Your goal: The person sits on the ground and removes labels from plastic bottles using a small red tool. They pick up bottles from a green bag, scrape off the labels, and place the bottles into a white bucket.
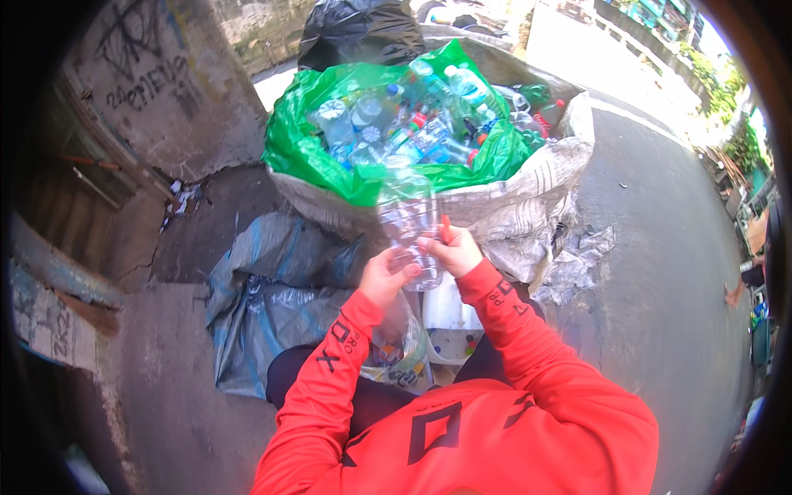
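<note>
Holding clear bottle [406, 202] | long axis toward green bag [290, 140] | neck-end unclear

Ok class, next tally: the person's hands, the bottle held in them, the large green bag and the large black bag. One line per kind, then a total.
Left hand and right hand: 2
Clear bottle held: 1
Large green bag: 1
Large black bag: 1
Total: 5
</note>
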